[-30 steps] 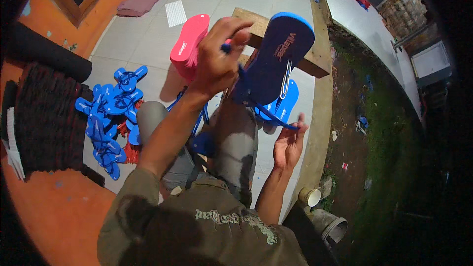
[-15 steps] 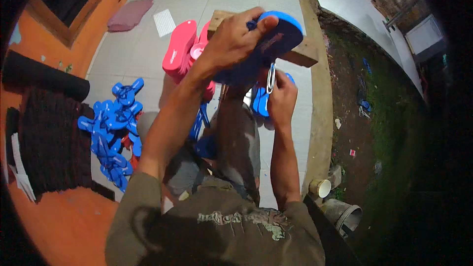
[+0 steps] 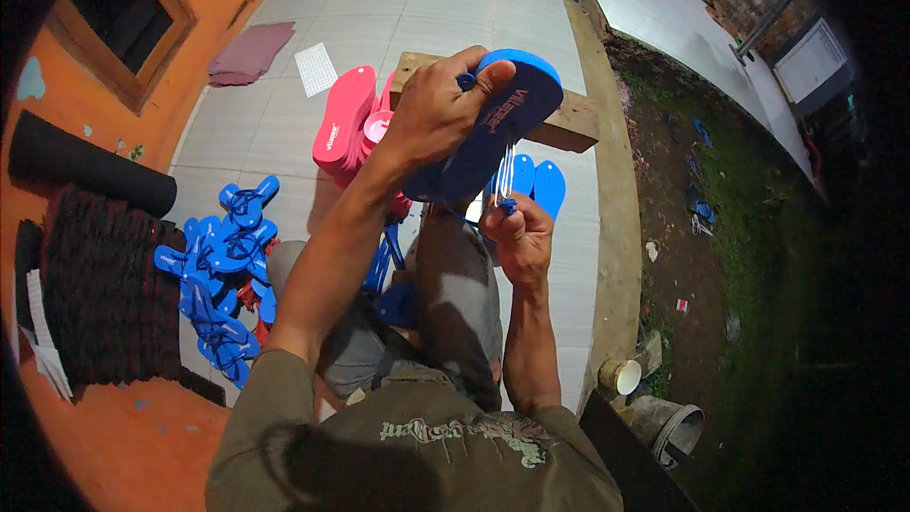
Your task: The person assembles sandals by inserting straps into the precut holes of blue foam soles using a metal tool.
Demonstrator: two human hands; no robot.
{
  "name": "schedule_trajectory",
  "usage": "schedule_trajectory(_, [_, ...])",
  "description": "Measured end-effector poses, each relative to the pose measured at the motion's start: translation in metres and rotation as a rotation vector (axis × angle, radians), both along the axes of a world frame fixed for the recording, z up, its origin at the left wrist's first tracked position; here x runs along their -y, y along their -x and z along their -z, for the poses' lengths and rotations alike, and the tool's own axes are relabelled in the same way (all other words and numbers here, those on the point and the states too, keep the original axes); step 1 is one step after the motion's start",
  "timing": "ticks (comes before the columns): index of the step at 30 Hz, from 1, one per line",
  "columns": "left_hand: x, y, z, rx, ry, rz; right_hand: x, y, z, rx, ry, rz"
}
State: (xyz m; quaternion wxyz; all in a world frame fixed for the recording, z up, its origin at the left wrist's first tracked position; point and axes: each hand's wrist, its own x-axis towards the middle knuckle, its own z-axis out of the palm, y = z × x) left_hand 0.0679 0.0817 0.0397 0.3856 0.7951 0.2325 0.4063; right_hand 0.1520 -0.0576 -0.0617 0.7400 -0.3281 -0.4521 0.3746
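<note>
Left hand [image 3: 438, 112] I see gripping a blue foam sandal sole [image 3: 483, 133] above the wooden block [image 3: 569, 123]; right hand [image 3: 519, 232] below the sole pinches a thin metal loop tool [image 3: 505, 175].

We see a heap of straps [image 3: 220, 270] on the floor [image 3: 427, 9] at left, a stack of soles [image 3: 349, 123] beyond it, a wooden block [image 3: 569, 128] behind the raised sole [image 3: 488, 128], and a cup [image 3: 621, 376] at right.
</note>
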Motion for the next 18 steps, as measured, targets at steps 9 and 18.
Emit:
schedule_trajectory(9, [0.003, 0.001, -0.007, -0.071, 0.011, -0.040, -0.003, -0.013, -0.001, -0.226, 0.167, -0.211])
schedule_trajectory(18, [0.048, 0.004, 0.018, 0.399, 0.364, 0.078, -0.007, 0.000, -0.079, 0.124, 0.234, 0.492])
